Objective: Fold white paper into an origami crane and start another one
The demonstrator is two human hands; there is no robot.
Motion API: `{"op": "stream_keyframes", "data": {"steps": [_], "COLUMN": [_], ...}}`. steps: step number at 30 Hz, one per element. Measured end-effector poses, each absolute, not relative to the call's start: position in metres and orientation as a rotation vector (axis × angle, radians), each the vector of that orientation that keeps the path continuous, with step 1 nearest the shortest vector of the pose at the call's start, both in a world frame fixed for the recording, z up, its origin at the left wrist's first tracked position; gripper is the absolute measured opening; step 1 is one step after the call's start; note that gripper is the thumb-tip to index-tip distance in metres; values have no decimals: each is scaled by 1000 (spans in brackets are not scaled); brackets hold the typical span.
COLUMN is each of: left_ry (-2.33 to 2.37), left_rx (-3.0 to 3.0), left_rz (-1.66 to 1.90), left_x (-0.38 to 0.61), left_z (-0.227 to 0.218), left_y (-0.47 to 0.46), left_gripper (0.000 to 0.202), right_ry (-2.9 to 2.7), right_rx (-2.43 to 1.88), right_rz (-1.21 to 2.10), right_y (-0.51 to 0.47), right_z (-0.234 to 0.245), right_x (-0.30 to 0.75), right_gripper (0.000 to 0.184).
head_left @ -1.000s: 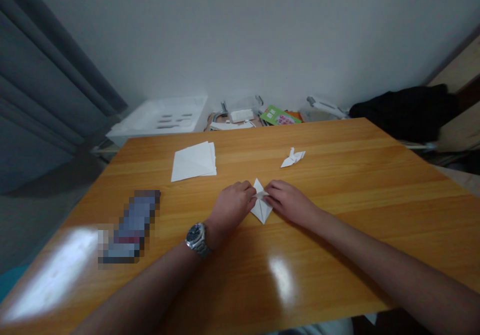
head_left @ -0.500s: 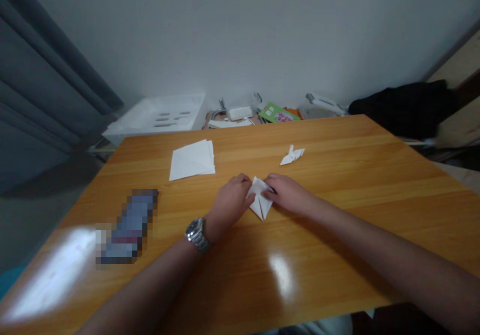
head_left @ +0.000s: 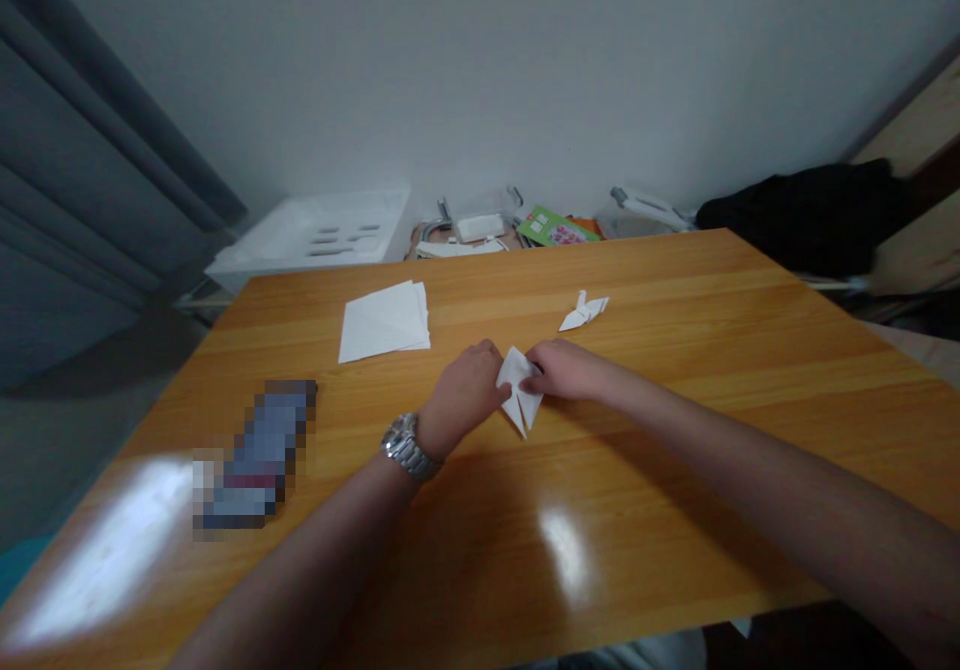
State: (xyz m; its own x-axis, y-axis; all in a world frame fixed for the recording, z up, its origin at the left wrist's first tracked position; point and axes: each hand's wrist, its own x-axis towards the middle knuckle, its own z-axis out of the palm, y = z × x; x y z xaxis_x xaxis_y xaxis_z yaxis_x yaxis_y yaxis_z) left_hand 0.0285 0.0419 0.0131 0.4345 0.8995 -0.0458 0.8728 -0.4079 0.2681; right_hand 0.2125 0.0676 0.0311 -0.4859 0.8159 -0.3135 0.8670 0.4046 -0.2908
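Between my two hands is a white folded paper (head_left: 520,408), kite-shaped, its split pointed end turned toward me. My left hand (head_left: 466,390), with a metal watch (head_left: 409,445) on the wrist, grips its left edge with the thumb on top. From the other side my right hand (head_left: 566,368) pinches the right edge, thumb on the paper and fingers curled behind it. Beyond my right hand a finished paper crane (head_left: 583,311) rests on the table. A small stack of white paper sheets (head_left: 384,322) lies farther off to the left.
A pixelated phone-like object (head_left: 262,450) lies on the wooden table (head_left: 645,530) at left. Behind the far edge are a white foam tray (head_left: 315,230), a green booklet (head_left: 555,228) and a dark cloth heap (head_left: 810,215).
Both hands have shifted slightly away from me with the folded paper, which now looks a little raised and narrower, its lower split wider. Crane and sheets have stayed put.
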Motion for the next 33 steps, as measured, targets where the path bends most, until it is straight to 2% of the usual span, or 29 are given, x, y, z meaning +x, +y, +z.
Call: {"op": "stream_keyframes", "data": {"steps": [10,21,33], "left_ry": [1499,1474,1511], "left_rx": [2479,2442,2406], "left_rz": [135,274,155], "left_x": [27,25,28], "left_z": [15,18,23], "left_y": [45,28,38], "left_gripper": [16,11,11], "right_ry": [2592,2573,2466], "right_rx": [1372,1346,1407], "right_rz": [-756,-653,-566], "right_y": [74,67,70], "right_z": [30,32,45], "right_x": [219,218,208], "right_gripper": [22,19,22]}}
